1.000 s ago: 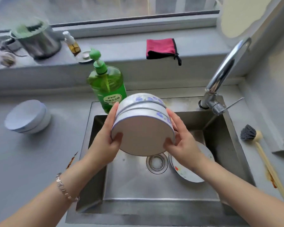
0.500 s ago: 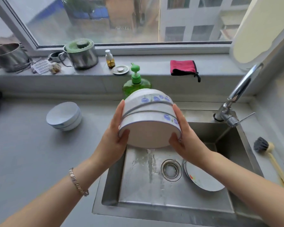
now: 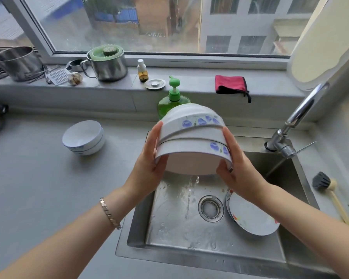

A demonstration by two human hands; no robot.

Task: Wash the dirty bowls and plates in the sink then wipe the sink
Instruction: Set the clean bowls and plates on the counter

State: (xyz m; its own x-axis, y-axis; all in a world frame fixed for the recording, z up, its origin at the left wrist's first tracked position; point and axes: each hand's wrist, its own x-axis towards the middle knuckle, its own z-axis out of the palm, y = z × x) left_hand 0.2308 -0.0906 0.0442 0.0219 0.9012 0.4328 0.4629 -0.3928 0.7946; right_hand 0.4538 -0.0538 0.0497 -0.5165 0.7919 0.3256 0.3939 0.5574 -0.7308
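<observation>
White ceramic bowls with blue flower prints, three nested and tipped mouth-down toward the viewer, hang above the stainless steel sink; water trickles from their rim. The left hand and right hand clasp the stack from either side. One white plate with coloured specks lies in the sink, right of the drain. Two more stacked white bowls sit on the grey counter left of the sink.
</observation>
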